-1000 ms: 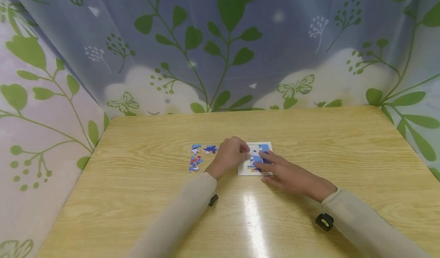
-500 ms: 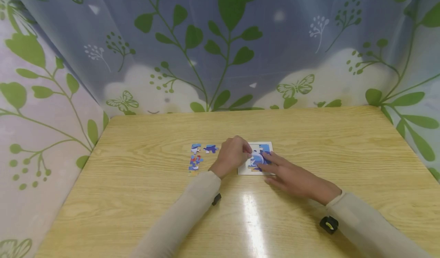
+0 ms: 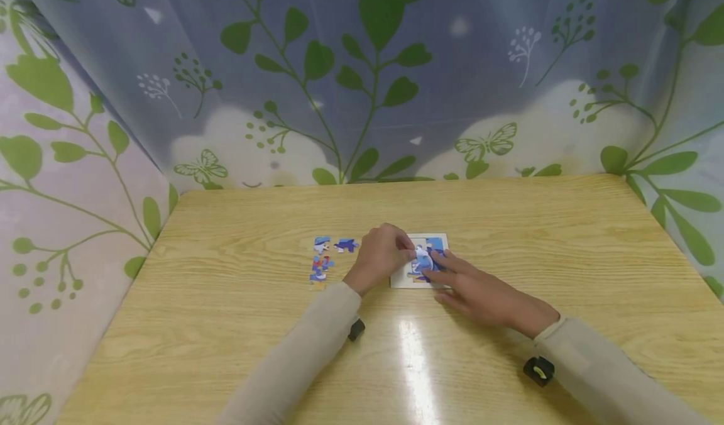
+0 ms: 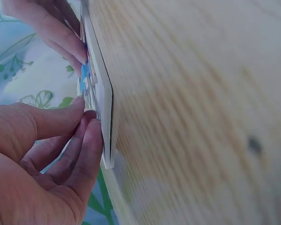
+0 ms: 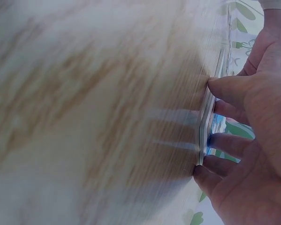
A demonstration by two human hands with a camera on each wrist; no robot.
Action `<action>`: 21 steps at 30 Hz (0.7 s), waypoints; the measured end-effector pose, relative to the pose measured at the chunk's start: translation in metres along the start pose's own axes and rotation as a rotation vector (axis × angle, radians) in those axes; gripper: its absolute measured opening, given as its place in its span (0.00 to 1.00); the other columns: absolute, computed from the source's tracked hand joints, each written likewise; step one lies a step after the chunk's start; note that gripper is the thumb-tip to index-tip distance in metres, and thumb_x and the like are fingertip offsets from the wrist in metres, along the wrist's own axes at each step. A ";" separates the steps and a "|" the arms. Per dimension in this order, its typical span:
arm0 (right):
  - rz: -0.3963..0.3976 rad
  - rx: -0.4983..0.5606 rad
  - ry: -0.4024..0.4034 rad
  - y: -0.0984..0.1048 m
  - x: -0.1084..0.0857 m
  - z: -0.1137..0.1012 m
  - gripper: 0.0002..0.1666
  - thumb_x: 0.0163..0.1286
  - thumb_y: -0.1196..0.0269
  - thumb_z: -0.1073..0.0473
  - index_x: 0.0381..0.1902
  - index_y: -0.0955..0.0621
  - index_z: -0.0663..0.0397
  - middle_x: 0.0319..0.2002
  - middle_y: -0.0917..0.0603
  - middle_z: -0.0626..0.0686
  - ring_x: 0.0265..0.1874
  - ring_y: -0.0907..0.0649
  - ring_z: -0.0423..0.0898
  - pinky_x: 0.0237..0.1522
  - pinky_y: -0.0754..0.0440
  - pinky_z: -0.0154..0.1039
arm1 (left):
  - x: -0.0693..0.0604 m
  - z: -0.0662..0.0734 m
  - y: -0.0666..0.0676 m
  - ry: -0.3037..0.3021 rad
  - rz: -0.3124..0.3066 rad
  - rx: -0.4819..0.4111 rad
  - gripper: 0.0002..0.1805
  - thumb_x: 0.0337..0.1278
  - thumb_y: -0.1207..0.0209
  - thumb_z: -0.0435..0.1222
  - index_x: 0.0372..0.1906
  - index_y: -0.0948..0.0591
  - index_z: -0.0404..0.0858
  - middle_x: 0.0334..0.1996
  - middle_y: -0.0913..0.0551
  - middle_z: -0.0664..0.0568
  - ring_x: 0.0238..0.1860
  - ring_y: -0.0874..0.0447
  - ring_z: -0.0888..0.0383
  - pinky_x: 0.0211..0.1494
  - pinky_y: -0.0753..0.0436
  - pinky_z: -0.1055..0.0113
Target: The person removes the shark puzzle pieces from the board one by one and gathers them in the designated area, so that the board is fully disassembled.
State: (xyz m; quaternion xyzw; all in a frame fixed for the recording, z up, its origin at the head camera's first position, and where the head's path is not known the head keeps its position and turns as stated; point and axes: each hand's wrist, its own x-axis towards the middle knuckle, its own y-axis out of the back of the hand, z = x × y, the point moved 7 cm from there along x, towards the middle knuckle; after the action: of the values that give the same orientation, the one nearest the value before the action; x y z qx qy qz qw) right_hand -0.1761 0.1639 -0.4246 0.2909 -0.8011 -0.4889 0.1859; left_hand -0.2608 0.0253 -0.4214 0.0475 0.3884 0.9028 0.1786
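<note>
The tray (image 3: pixel 400 280), white at its rim, lay flat on the table (image 3: pixel 226 255), a little to the right of the middle. Inside it there were blue puzzle pieces (image 3: pixel 423 263), partly covered by the fingers.

The left hand (image 3: pixel 384 256) was over the left part of the tray. Its fingers were bent, and the thumb came near to their tips; the tips hid the place between them, so I could not tell whether they held a piece.

The right hand (image 3: pixel 477 290) came from the other side. Its fingers were rather straight and spread, and they rested on the right part of the tray, with the thumb near the front edge.

To the left of the left hand, well apart from the tray, several loose pieces (image 3: pixel 345 246) lay on the table, in blue, white, red and yellow.

Both sleeves (image 3: pixel 605 362) were light in colour. Behind the table hung a curtain (image 3: pixel 486 79), with green leaves and butterflies on it.
</note>
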 end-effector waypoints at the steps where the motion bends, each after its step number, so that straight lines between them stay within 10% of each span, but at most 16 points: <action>1: 0.001 0.002 -0.001 0.000 0.000 0.000 0.28 0.76 0.39 0.60 0.69 0.28 0.66 0.74 0.41 0.74 0.72 0.41 0.72 0.67 0.34 0.63 | 0.000 -0.001 0.000 0.000 0.003 -0.007 0.02 0.58 0.29 0.33 0.35 0.11 0.38 0.31 0.13 0.54 0.31 0.18 0.61 0.36 0.19 0.70; 21: 0.016 -0.010 -0.008 0.000 -0.001 0.000 0.27 0.76 0.39 0.60 0.68 0.26 0.66 0.74 0.41 0.72 0.72 0.40 0.72 0.67 0.35 0.62 | -0.012 -0.015 0.023 0.012 0.029 -0.109 0.02 0.62 0.33 0.33 0.34 0.14 0.39 0.29 0.15 0.54 0.33 0.18 0.58 0.37 0.19 0.64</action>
State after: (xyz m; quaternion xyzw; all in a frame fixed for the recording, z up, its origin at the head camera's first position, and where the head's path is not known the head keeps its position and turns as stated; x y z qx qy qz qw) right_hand -0.1752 0.1650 -0.4249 0.2818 -0.8015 -0.4927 0.1881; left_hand -0.2592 -0.0038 -0.4150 0.0377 0.3389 0.9253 0.1657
